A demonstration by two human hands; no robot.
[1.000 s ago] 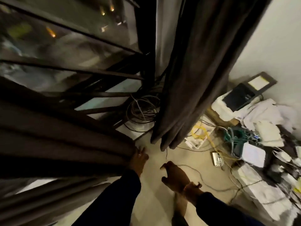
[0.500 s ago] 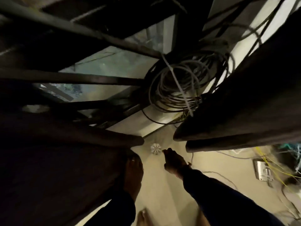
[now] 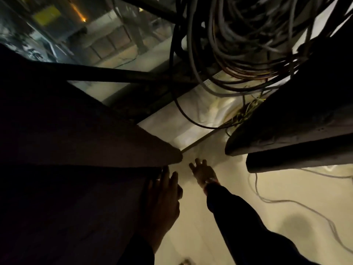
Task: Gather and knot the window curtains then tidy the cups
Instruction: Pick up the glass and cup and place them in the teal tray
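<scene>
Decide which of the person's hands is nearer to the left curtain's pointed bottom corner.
Left. The left hand lies against the left curtain just below that corner; the right hand reaches over bare floor beside it.

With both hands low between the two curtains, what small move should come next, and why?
Probably close the left hand on the left curtain hem: it lies flat, fingers extended, against the fabric, while the right hand reaches open toward the floor, holding nothing.

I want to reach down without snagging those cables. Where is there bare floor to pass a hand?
Bare floor lies between the left curtain and the right curtain, around both hands. Crowded: the cable coil above, and a loose wire trailing at right.
</scene>
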